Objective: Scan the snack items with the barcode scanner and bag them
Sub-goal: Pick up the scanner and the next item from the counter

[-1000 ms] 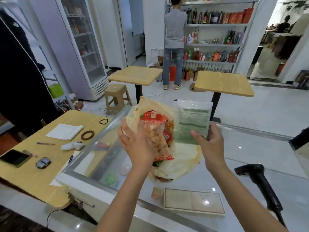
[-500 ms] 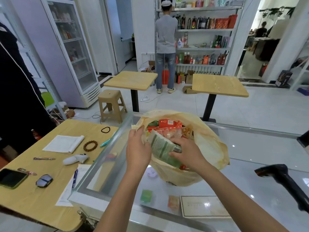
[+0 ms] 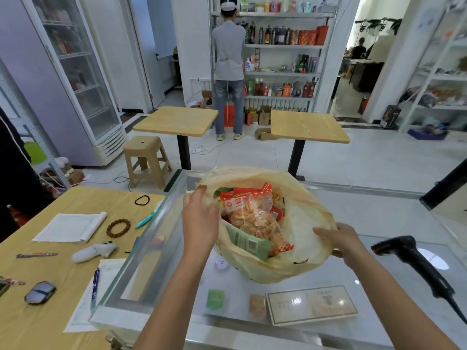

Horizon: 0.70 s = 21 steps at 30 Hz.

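- Bag point(image 3: 303, 263) of thin yellowish film sits in the middle of the counter point(image 3: 379, 218), mouth open
- Left hand point(image 3: 201, 223) curls its fingers over the left rim; right hand point(image 3: 338, 239) pinches the right rim, thumb on top
- Snack packs point(image 3: 252, 215) lie inside, light, crackly, probably crushable
- Film looks soft and slippery, so lifting by both rims seems safest
- Scanner point(image 3: 409, 256) rests near the counter's right edge, untouched

Bright, even daylight; ceiling glare on the glass counter point(image 3: 379, 223); wide-angle bending at edges.
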Motion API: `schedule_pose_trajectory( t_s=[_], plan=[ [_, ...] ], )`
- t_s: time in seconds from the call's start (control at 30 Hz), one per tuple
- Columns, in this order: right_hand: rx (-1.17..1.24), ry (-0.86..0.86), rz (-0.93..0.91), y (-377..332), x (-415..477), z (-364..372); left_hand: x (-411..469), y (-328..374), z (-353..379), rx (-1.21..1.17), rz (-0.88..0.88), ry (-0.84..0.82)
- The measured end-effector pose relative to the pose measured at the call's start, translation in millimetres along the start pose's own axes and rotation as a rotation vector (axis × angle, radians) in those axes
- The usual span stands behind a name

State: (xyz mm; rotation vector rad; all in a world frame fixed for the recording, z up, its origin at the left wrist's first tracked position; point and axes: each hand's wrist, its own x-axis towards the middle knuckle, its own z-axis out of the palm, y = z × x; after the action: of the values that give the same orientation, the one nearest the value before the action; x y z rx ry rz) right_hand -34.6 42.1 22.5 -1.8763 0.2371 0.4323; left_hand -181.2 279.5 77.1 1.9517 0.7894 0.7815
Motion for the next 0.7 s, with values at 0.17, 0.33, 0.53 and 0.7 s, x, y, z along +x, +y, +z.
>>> schedule_pose_trajectory(
  t_s=[0.17,0.33,0.53,0.7],
  plan=[
    [-0.284,0.105,-0.312,-37.6,-7.3,-17.7,19.1,9.5,-15.5,0.049,0.145,0.131],
    [-0.356,0.229,-0.533,-103.5,-29.0,-42.2,49.3,46.7,-43.1,0.117,0.352,0.284],
    [-0.189,0.365,-0.651,-205.4,-21.0,-75.8,92.3,92.9,-70.0,0.003,0.263,0.352],
    [-0.270,0.329,-0.595,-199.0,-10.6,-91.7,90.0,88.0,-36.8,-0.018,0.115,0.179]
  ],
)
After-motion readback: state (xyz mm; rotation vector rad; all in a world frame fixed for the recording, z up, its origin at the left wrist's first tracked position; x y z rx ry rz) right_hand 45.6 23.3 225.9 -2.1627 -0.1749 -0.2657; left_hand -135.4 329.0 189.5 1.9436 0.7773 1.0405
